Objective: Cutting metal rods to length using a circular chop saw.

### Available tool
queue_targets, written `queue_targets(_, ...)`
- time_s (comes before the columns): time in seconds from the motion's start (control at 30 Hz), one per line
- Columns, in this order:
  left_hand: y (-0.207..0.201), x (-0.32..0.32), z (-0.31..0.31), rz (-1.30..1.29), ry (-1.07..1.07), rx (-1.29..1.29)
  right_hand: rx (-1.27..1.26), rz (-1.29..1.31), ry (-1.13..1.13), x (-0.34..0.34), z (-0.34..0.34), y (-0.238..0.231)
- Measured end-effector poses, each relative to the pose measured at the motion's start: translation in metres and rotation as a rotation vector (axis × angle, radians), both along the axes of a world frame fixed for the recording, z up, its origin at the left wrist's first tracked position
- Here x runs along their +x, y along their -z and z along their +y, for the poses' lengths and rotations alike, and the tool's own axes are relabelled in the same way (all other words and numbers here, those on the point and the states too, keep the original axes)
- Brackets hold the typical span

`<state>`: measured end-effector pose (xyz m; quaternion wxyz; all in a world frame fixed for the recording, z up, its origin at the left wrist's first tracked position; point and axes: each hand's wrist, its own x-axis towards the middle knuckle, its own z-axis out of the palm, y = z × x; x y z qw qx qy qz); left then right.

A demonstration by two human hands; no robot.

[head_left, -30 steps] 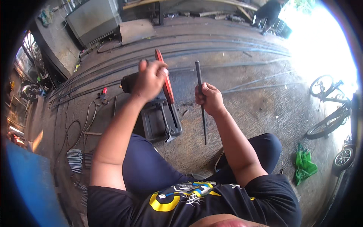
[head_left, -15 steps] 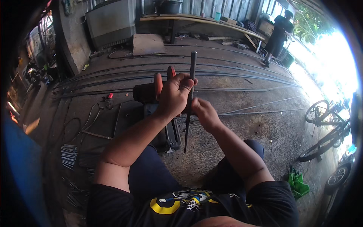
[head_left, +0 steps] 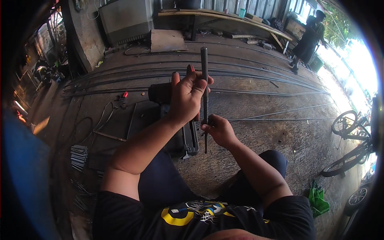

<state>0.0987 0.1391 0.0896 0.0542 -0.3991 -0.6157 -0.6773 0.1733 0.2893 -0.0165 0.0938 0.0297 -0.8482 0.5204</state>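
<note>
A dark metal rod (head_left: 205, 100), or a tight bundle of rods, stands nearly upright before me and narrows toward its lower end. My left hand (head_left: 188, 94) is closed around its upper part, the thumb lying along the near side. Lower down, my right hand (head_left: 219, 130) has its thumb and fingers closed at the rod's lower part. Behind my left hand and forearm is a dark machine with orange parts (head_left: 175, 79), which looks like a cut-off saw; its base (head_left: 193, 140) shows between my forearms, and the rest is hidden.
Long metal bars (head_left: 248, 75) lie across the floor beyond my hands. Piles of short rods (head_left: 79, 157) and a thin metal frame (head_left: 110, 136) are at left. A bench (head_left: 224, 19) runs along the back. Bicycles (head_left: 347, 144), a green bag (head_left: 318, 200) and a person (head_left: 311, 38) are at right.
My right hand has slid down along the rod relative to my left hand. The rod's lower end sits higher in view. The view has shifted slightly, moving the background rightward.
</note>
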Motion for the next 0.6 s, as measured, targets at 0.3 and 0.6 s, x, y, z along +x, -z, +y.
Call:
queue_targets(0.3, -0.002, 0.010, 0.003, 0.052, 0.009, 0.017, -0.007, -0.055, -0.016, 0.009, -0.006, -0.005)
queue_targets(0.6, 0.003, 0.001, 0.000, -0.142, 0.008, 0.069, -0.197, -0.147, -0.156, 0.020, -0.012, 0.000)
